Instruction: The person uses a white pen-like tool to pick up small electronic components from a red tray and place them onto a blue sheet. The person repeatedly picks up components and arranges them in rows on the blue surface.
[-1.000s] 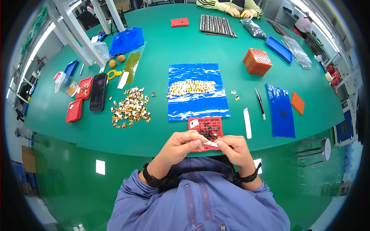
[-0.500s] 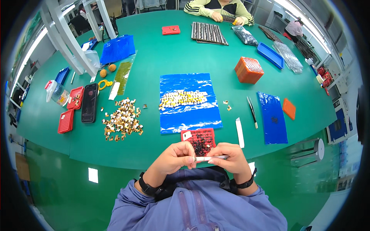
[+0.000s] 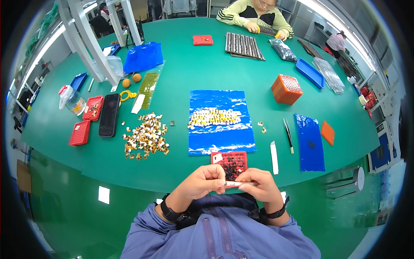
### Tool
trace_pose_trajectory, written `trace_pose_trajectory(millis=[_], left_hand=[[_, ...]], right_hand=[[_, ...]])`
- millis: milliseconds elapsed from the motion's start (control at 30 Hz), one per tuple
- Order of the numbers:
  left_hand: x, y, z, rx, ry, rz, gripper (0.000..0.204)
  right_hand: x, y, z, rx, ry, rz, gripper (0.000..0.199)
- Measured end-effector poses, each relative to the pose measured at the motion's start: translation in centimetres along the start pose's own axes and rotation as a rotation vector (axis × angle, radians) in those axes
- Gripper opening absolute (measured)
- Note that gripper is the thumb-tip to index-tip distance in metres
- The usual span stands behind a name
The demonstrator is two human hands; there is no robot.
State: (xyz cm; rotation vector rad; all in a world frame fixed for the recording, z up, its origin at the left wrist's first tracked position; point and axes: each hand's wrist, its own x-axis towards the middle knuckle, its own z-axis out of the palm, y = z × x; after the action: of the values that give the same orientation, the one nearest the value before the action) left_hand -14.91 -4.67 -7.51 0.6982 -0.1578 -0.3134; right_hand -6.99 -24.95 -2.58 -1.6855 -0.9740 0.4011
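Close to the table's near edge, my right hand [image 3: 260, 185] is closed around a slim white pen-like stick [image 3: 234, 184], its tip pointing left. My left hand [image 3: 208, 180] pinches a tiny piece at that tip; the fingers hide most of it, so its kind cannot be made out. Just beyond both hands lies a red tray [image 3: 242, 160] with many small black parts and a white label. Past it, a blue plastic sheet [image 3: 220, 142] bears rows of small white-and-yellow pieces [image 3: 215, 118].
At left lie a heap of small gold-and-white parts [image 3: 147, 136], a black phone [image 3: 109, 115], red trays [image 3: 80, 132] and yellow scissors [image 3: 128, 95]. At right are tweezers [image 3: 288, 136], a white strip [image 3: 274, 158], another blue sheet [image 3: 309, 142] and an orange tray stack [image 3: 286, 89]. A co-worker [image 3: 254, 17] sits opposite.
The whole view has shifted, so the table's things appear further right and mostly lower. My hands stay together, holding the stick and the tiny piece. The co-worker's hands remain on a dark tray.
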Motion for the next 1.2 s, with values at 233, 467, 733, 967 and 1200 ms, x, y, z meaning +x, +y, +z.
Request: trace_pose_trajectory(millis=[233, 467, 733, 967, 1200], left_hand=[[-0.2, 0.0, 0.2, 0.039, 0.037, -0.024, 0.007], [-0.2, 0.3, 0.6, 0.075, 0.045, -0.032, 0.007], [-0.2, 0.2, 0.8, 0.098, 0.076, -0.045, 0.008], [-0.2, 0.1, 0.3, 0.017, 0.041, -0.06, 0.007], [-0.2, 0.2, 0.3, 0.025, 0.048, -0.067, 0.007]], right_hand=[[-0.4, 0.4, -0.1, -0.015, 0.03, -0.006, 0.006], [-0.6, 0.4, -0.3, 0.018, -0.002, 0.007, 0.004], [-1.0, 1.2, 0.0, 0.282, -0.006, 0.186, 0.006], [-0.7, 1.1, -0.2, 0.172, -0.023, 0.107, 0.005], [-0.4, 0.4, -0.1, 0.247, -0.054, 0.276, 0.005]])
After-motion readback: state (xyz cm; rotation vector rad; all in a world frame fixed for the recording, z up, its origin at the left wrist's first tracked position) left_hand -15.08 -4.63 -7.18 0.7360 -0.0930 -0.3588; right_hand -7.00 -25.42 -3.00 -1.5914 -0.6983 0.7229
